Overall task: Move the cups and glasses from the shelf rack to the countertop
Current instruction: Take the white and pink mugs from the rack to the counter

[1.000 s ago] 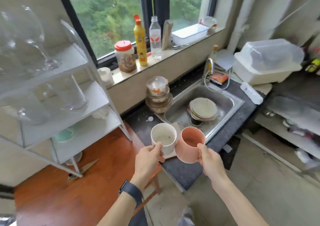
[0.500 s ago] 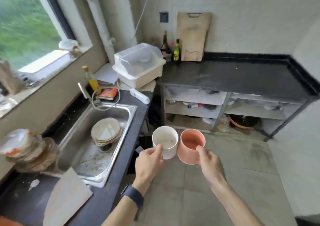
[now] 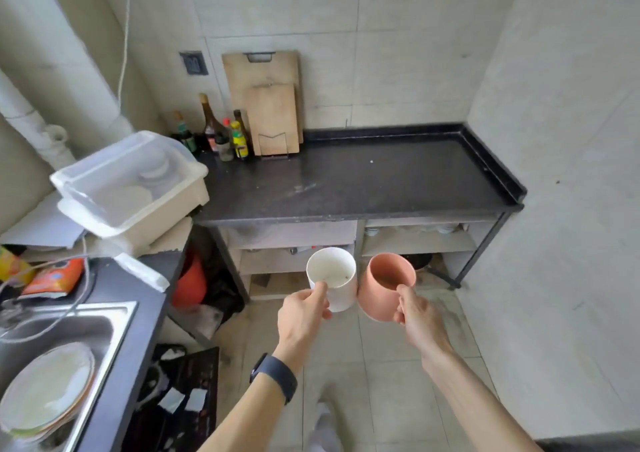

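Note:
My left hand (image 3: 303, 316) grips a white cup (image 3: 333, 277) by its near side, thumb on the rim. My right hand (image 3: 420, 316) grips a pink cup (image 3: 384, 287) the same way. Both cups are upright, side by side and almost touching, held in the air over the tiled floor in front of the black countertop (image 3: 363, 181). The countertop runs along the far wall, its wide middle and right part bare. The shelf rack is out of view.
Bottles (image 3: 225, 136) and two wooden cutting boards (image 3: 270, 105) stand at the countertop's back left. A lidded white dish box (image 3: 131, 185) sits left of it. The sink (image 3: 62, 347) with stacked plates is at lower left. Open shelves (image 3: 415, 244) lie under the countertop.
The view has swung right, away from the window, rack and sink, and closer to the black countertop. Both hands still hold the cups in the same grip.

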### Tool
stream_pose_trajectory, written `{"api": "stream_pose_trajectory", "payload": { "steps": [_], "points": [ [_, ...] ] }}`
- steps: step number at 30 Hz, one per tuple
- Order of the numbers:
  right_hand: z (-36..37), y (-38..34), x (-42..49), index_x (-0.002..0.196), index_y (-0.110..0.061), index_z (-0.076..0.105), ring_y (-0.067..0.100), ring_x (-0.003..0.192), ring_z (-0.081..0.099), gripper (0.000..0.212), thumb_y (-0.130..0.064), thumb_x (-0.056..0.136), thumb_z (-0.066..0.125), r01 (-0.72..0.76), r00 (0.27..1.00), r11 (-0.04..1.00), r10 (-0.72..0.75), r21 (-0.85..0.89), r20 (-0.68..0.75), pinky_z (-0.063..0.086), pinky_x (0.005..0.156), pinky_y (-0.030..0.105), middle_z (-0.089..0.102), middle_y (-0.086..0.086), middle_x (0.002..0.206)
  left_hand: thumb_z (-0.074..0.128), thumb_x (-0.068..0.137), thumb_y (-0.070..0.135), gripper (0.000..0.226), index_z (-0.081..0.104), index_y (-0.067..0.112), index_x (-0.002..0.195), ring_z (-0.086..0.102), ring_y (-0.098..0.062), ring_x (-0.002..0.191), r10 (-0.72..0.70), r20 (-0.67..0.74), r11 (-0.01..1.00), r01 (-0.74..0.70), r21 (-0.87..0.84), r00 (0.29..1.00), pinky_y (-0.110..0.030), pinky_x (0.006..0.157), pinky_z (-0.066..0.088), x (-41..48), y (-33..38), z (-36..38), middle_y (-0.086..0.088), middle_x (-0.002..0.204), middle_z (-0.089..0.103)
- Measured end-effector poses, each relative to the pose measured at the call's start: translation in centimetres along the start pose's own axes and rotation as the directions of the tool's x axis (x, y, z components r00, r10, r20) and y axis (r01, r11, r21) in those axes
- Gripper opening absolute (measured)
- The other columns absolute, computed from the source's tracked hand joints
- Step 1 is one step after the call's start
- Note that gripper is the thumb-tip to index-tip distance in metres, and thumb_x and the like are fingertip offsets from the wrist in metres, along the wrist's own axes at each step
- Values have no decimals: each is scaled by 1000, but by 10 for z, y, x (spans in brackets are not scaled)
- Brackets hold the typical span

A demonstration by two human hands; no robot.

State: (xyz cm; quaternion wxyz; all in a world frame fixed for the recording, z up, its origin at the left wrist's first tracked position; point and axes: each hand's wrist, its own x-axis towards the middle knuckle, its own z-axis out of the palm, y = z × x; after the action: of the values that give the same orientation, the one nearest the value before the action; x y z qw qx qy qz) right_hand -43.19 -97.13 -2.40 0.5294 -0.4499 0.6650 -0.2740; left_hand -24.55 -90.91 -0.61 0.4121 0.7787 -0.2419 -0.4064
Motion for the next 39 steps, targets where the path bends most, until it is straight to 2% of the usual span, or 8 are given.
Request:
{"api": "stream_pose_trajectory", "payload": {
  "steps": [4, 9, 16, 23, 29, 32, 37, 39],
  "points": [
    [-12, -38, 83, 58, -21, 50, 22, 65, 54, 42, -50, 89, 55, -17, 999, 999, 18, 31, -44, 34, 64, 35, 61, -2, 60, 52, 89, 45, 43, 69, 16, 63, 68, -19, 73, 27, 35, 999, -28, 18, 999, -41, 84, 58, 81, 46, 46, 5, 56, 71],
    [-19, -96, 191, 63, -16, 53, 22, 63, 50, 42, -46, 93, 51, -7, 997, 999, 9, 32, -78, 34, 65, 34, 64, 3, 68, 50, 92, 45, 44, 69, 16, 65, 67, -19, 75, 39, 47, 999, -41, 36, 998, -34, 80, 53, 190, 110, 93, 2, 61, 73],
    [-24, -169, 317, 70, -15, 52, 19, 54, 48, 38, -43, 95, 48, -54, 994, 998, 58, 42, -89, 34, 54, 30, 67, 3, 67, 51, 95, 43, 42, 72, 16, 71, 66, -16, 75, 43, 45, 998, -45, 43, 998, -34, 79, 54, 306, 198, 145, 3, 62, 72],
    [-38, -215, 451, 74, -12, 57, 19, 51, 51, 41, -44, 96, 45, -125, 990, 992, 124, -10, -62, 36, 54, 32, 68, 0, 66, 52, 95, 42, 44, 72, 18, 64, 68, -17, 82, -11, 62, 1000, 9, 23, 998, -44, 87, 58, 412, 262, 223, 5, 59, 73],
    [-61, -253, 591, 99, -10, 62, 17, 67, 69, 42, -42, 100, 34, -194, 980, 964, 197, -180, 2, 43, 58, 29, 74, 3, 93, 48, 94, 39, 40, 73, 15, 72, 67, -21, 92, -139, 89, 990, 142, -26, 986, -43, 94, 55, 501, 313, 309, 5, 62, 74],
    [-76, -268, 646, 111, -12, 61, 17, 76, 73, 44, -44, 103, 32, -213, 975, 944, 222, -251, 9, 47, 62, 28, 71, 2, 98, 45, 94, 37, 39, 72, 16, 75, 61, -17, 85, -198, 92, 979, 201, -25, 976, -37, 88, 53, 534, 332, 347, 3, 66, 76],
    [-102, -293, 734, 120, -12, 60, 16, 77, 74, 47, -44, 103, 31, -250, 964, 926, 266, -284, 18, 49, 64, 28, 72, 3, 107, 43, 95, 36, 38, 70, 15, 77, 58, -19, 84, -244, 115, 970, 241, 43, 963, -32, 77, 47, 595, 369, 407, 4, 66, 75],
    [-111, -299, 764, 122, -12, 59, 17, 77, 74, 47, -45, 104, 31, -265, 961, 921, 278, -285, 5, 51, 66, 29, 71, 5, 112, 42, 96, 34, 39, 71, 13, 81, 56, -17, 78, -277, 125, 960, 271, 64, 953, -27, 65, 45, 617, 381, 432, 5, 62, 73]
  ]
}}
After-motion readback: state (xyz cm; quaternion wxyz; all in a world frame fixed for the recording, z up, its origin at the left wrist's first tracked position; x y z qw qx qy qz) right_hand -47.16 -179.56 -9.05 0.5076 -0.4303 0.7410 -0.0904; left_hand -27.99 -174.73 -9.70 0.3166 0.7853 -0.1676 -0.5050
